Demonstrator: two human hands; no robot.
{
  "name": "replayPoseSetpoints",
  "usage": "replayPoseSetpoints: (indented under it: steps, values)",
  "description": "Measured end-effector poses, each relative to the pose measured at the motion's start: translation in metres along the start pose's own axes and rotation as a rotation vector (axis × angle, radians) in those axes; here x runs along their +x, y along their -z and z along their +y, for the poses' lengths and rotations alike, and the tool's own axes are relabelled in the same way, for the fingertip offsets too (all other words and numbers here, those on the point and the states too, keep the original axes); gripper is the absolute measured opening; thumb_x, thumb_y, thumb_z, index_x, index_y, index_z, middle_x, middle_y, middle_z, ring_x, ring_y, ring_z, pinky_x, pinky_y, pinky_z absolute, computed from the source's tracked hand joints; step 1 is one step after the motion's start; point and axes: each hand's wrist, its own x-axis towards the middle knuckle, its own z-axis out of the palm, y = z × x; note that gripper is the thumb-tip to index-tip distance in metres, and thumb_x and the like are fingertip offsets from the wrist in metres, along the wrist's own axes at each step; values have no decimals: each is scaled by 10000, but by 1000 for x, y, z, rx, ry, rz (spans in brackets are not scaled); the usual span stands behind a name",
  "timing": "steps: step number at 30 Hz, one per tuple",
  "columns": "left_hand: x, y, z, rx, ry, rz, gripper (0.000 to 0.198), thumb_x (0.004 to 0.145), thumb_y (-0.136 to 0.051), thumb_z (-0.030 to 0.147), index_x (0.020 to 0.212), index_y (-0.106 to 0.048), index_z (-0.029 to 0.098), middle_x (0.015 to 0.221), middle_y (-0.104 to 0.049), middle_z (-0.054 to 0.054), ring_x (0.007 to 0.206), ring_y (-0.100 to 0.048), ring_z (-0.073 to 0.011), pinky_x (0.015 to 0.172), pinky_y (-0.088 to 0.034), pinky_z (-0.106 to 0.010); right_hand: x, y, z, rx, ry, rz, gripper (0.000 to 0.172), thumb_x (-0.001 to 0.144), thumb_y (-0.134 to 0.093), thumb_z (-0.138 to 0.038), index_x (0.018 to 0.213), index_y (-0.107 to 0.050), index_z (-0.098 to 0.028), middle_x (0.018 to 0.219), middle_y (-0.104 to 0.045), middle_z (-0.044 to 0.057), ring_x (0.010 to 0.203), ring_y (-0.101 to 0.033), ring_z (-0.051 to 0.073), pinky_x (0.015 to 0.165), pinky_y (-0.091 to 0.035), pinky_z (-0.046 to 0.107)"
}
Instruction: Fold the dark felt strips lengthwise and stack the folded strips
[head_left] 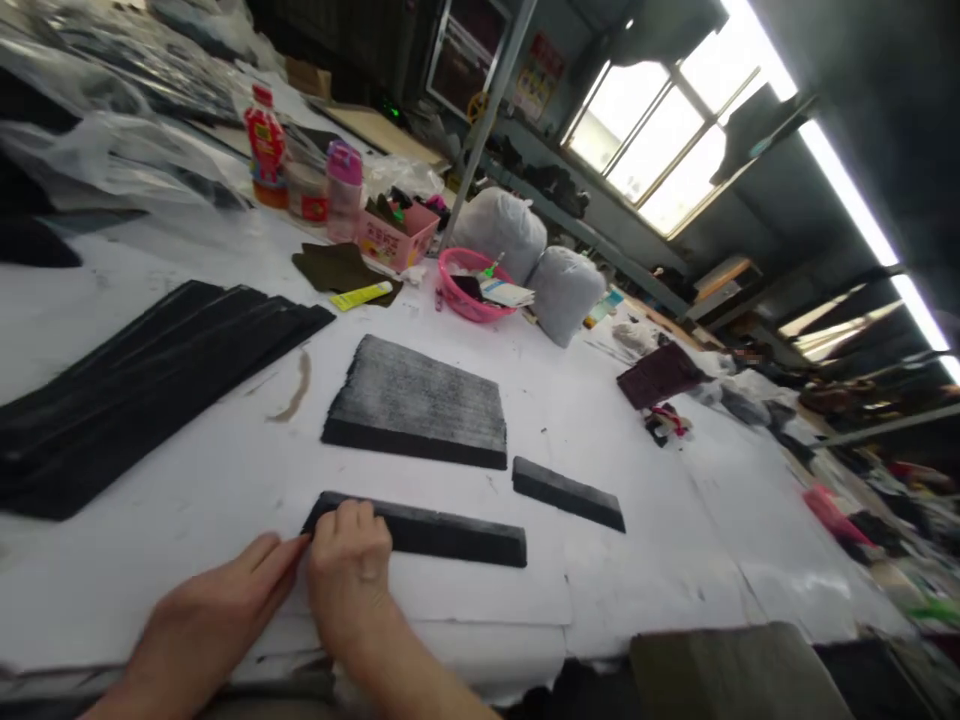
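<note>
A long black strip (457, 540), its exact material unclear, lies on the white tabletop in front of me. My left hand (214, 615) pinches its left end between thumb and fingers. Close beside it, my right hand (351, 570) is closed over the same strip, knuckles up, its fingertips hidden. Behind the strip lies a block of black strips packed side by side (420, 400), with a greyish top. A shorter black strip (568, 495) rests apart to the right.
Long black sheets (157, 370) are fanned out at left. Farther back stand a red-labelled bottle (266, 145), a pink-lidded bottle (344, 190), a pink box (394, 240) and a pink basin (472, 303). A yellow tube (361, 295) lies on dark scraps. A maroon piece (660, 375) lies right.
</note>
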Motion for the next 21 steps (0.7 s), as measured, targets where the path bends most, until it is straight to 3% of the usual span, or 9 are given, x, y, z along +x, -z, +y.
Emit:
replayPoseSetpoints:
  steps: [3, 7, 14, 21]
  values:
    - [7, 17, 7, 137, -50, -108, 228, 932, -435, 218, 979, -658, 218, 739, -604, -9, 540, -534, -122, 493, -308, -248, 1, -1, 1, 4, 5, 2, 108, 790, -572, -53, 784, -581, -161, 777, -600, 60, 722, -558, 228, 582, -444, 327]
    - [15, 22, 14, 192, -13, -235, 201, 924, -455, 184, 992, -641, 215, 766, -588, -13, 562, -520, -111, 505, -299, -228, 1, -8, 10, 40, 7, 14, 129, 831, -551, -54, 772, -576, -166, 773, -579, 74, 754, -534, 229, 634, -440, 326]
    - [13, 28, 16, 155, 21, -269, 196, 930, -440, 177, 950, -631, 218, 759, -544, -15, 580, -483, -110, 510, -283, -235, -10, -4, 27, 324, -24, 56, 53, 904, -554, -162, 912, -602, -184, 904, -620, 36, 863, -545, 177, 782, -437, 276]
    - [13, 28, 13, 28, 76, -324, 218, 938, -434, 197, 1026, -631, 232, 762, -507, -10, 560, -453, -90, 511, -313, -216, -14, -5, 27, 383, -22, 41, 94, 903, -560, -186, 975, -620, -178, 994, -634, 60, 931, -557, 179, 825, -443, 278]
